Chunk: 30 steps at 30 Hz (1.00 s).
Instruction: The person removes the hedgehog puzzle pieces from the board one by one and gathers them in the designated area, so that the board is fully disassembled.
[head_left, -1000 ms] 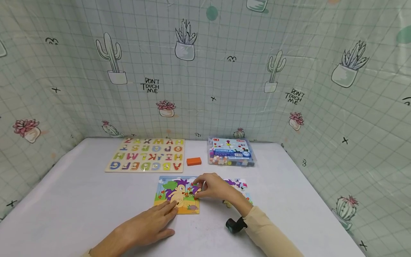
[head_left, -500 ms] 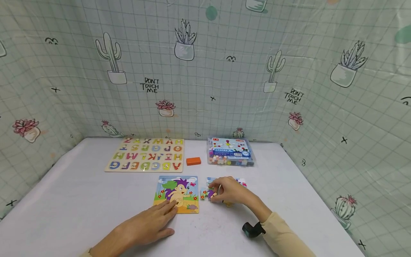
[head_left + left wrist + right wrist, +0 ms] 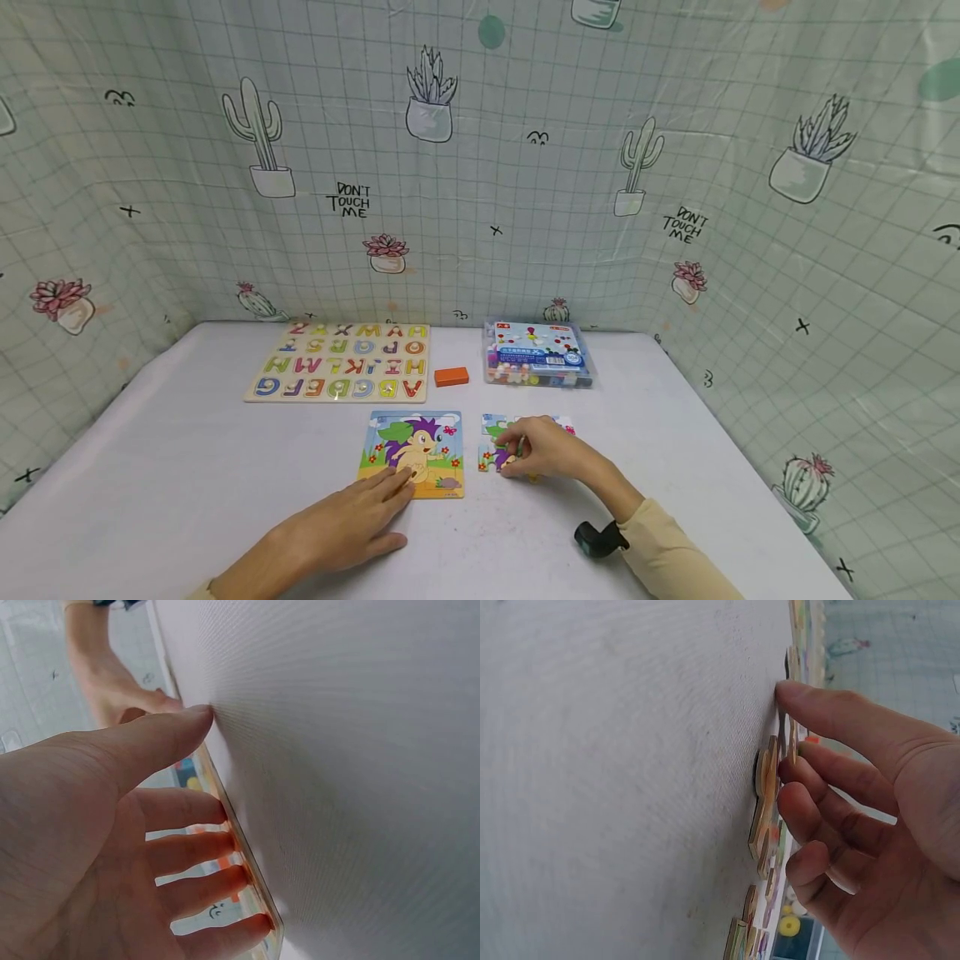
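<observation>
Left hand (image 3: 354, 517) outstretched, right hand (image 3: 550, 447) curled

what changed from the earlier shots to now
The right hand, pinching a puzzle piece, moved right from the right edge of the hedgehog puzzle to the loose pieces. The left hand stayed resting on the puzzle; the letter board and orange block stayed put.

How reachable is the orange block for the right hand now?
Probably yes: only table and flat loose pieces seem to lie between the right hand and the orange block, though that hand may first need to release the pinched puzzle piece.
</observation>
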Motion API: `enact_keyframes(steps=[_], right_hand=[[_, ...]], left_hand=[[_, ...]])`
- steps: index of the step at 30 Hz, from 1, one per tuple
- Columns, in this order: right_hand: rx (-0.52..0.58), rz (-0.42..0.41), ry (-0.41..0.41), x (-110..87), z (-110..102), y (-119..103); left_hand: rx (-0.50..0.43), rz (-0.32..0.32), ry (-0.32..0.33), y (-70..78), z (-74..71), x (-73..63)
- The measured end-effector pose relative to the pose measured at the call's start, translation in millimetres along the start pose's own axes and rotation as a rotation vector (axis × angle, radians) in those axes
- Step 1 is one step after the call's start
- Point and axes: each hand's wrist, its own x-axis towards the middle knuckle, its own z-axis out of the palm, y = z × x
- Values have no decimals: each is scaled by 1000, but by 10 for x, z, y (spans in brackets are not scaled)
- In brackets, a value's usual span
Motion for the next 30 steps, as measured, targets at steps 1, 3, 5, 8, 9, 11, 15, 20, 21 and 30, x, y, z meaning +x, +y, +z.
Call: enact_keyframes(steps=[1, 3, 5, 8, 9, 11, 15, 20, 21, 30], right_hand=[[3, -3, 1, -1, -2, 2], [6, -4, 2, -2, -7, 8], [13, -8, 6, -5, -11, 12], [22, -18, 11, -9, -15, 17], [26, -23, 13, -11, -17, 15], [27, -30, 13, -9, -16, 21], [13, -31, 12, -7, -16, 26], [-24, -15, 13, -2, -22, 26], [-33, -8, 13, -2, -24, 24], [-55, 0, 25, 29, -16, -37]], left_hand=[[1, -1, -2, 1, 0, 1], [0, -4, -6, 3, -2, 2], [-6, -9, -11, 5, -5, 2], [-13, -15, -15, 8, -10, 1], [-14, -16, -15, 9, -12, 1], [-14, -17, -15, 10, -13, 1], [-14, -18, -18, 16, -14, 3], [-16, -16, -18, 16, -12, 6], [-18, -16, -17, 15, -12, 6], [-20, -20, -18, 7, -8, 11]])
